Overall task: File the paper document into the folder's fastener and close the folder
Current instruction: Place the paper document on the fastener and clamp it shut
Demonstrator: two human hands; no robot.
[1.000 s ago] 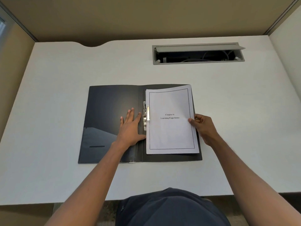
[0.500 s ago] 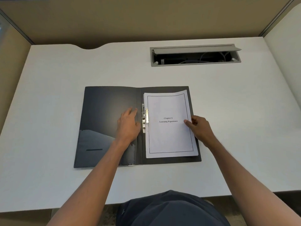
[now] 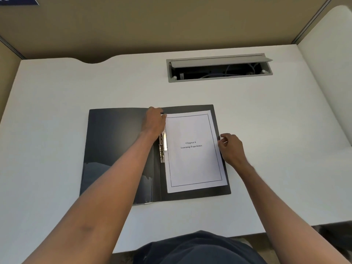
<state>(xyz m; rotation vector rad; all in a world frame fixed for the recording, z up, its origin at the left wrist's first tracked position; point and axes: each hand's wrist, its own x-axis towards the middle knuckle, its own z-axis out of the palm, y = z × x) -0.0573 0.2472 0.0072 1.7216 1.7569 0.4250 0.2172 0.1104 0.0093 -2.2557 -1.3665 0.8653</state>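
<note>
Black folder (image 3: pixel 122 149) lies open on the desk (image 3: pixel 57 92), the paper (image 3: pixel 194 159) on its right half beside the metal fastener (image 3: pixel 162 147). Left hand (image 3: pixel 154 121) pinches the paper's top-left corner; right hand (image 3: pixel 231 147) touches its right edge, fingers loosely curled, clamped on nothing. Nudge unevenly and the sheet skews off the fastener.

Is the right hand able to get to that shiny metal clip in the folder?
Probably yes. The right hand rests at the paper's right edge, and only flat paper lies between it and the metal clip. Nothing covers the clip.
</note>
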